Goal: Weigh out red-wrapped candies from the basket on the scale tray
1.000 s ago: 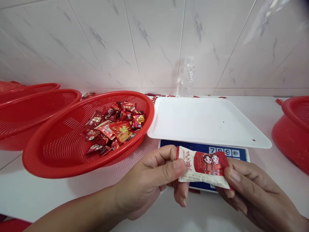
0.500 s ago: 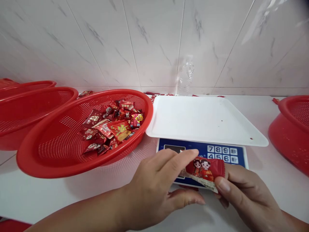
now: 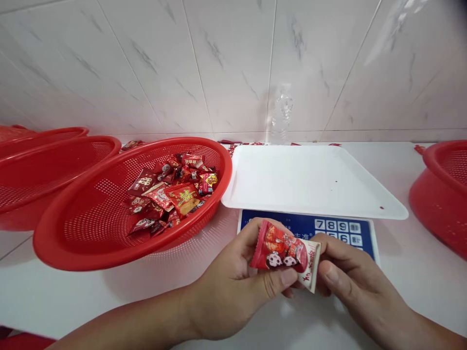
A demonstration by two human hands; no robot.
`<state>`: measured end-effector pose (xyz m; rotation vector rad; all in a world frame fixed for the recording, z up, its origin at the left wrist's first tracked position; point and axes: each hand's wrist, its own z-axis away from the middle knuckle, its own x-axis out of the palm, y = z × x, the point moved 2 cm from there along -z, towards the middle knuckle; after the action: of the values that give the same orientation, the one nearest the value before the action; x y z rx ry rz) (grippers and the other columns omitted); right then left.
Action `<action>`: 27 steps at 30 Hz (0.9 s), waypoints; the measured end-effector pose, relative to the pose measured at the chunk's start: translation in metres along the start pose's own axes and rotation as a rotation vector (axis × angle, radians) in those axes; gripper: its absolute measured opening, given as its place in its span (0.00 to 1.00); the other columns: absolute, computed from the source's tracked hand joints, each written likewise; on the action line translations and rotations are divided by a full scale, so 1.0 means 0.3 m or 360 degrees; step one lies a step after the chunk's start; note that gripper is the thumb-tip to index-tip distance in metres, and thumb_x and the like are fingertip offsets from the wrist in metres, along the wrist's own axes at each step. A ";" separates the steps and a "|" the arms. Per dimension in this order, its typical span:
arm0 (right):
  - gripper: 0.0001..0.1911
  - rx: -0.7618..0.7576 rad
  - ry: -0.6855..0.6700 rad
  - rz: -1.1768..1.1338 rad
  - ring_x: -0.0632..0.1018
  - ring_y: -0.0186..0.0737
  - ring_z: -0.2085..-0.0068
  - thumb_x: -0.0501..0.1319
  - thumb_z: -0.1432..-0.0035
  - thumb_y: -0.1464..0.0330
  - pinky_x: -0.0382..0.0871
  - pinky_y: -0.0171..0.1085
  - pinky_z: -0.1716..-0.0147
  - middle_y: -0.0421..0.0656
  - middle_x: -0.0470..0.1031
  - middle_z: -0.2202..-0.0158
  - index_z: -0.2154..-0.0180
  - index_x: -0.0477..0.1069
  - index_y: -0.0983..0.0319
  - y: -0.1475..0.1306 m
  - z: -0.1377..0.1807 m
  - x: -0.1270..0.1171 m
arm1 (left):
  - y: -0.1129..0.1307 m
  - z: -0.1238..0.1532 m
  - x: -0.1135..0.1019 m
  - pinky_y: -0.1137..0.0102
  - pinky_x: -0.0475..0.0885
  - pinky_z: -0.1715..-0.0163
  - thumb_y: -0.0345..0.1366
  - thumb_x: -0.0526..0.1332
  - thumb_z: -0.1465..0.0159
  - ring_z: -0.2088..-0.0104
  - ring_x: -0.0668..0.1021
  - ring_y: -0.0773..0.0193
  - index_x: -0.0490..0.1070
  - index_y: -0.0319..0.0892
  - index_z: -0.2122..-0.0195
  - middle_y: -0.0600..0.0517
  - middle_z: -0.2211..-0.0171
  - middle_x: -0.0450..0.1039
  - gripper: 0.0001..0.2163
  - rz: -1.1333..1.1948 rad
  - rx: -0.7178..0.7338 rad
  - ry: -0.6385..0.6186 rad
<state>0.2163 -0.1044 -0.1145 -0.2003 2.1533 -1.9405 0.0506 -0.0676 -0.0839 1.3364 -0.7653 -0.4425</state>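
Note:
A small red and cream candy packet (image 3: 272, 245) with cartoon figures is held over the front of the scale. My left hand (image 3: 241, 287) is closed on its red end, thumb laid across the front. At the cream end, my right hand (image 3: 353, 277) pinches the edge, its fingertips partly behind the packet. Beneath both hands is the blue keypad panel of a scale (image 3: 277, 214), partly covered by them. Above the panel lies the scale's white tray (image 3: 299, 177), bearing only two tiny dark specks. Left of the scale, a red perforated basket (image 3: 83, 233) holds several wrapped candies (image 3: 178, 194).
More red baskets (image 3: 47, 170) stand at the far left, and another red basket (image 3: 438, 209) is at the right edge. A clear plastic bottle (image 3: 281, 114) stands against the tiled wall (image 3: 233, 63). Red wrapped pieces (image 3: 133, 144) lie along the wall.
The packet has been turned over end for end and moved slightly left. My left hand, with fingers spread beside it before, now grips it; my right hand stays at its right end.

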 end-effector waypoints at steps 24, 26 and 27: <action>0.12 -0.0190 0.0028 0.0469 0.68 0.31 0.75 0.52 0.38 0.64 0.61 0.29 0.76 0.38 0.67 0.78 0.72 0.66 0.60 -0.028 0.013 0.005 | -0.023 -0.011 -0.005 0.73 0.68 0.62 0.29 0.60 0.39 0.64 0.74 0.68 0.62 0.45 0.54 0.53 0.63 0.70 0.13 0.0265 0.0120 0.0076; 0.12 -0.0188 -0.0067 0.0466 0.69 0.32 0.74 0.52 0.39 0.63 0.61 0.30 0.75 0.38 0.66 0.79 0.72 0.66 0.60 -0.020 0.019 0.008 | -0.026 -0.013 -0.011 0.71 0.68 0.61 0.28 0.59 0.38 0.62 0.74 0.67 0.61 0.46 0.52 0.52 0.62 0.70 0.15 0.0307 0.0150 0.0095; 0.12 -0.0169 -0.0123 0.0427 0.68 0.32 0.75 0.53 0.39 0.62 0.61 0.30 0.76 0.37 0.65 0.79 0.72 0.65 0.60 -0.016 0.022 0.008 | -0.028 -0.013 -0.016 0.71 0.68 0.61 0.28 0.58 0.38 0.62 0.74 0.67 0.60 0.47 0.51 0.52 0.62 0.70 0.15 0.0328 0.0147 0.0093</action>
<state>0.2155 -0.1117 -0.1107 -0.0030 2.1116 -1.6464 0.0511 -0.0633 -0.0932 1.3343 -0.8732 -0.2054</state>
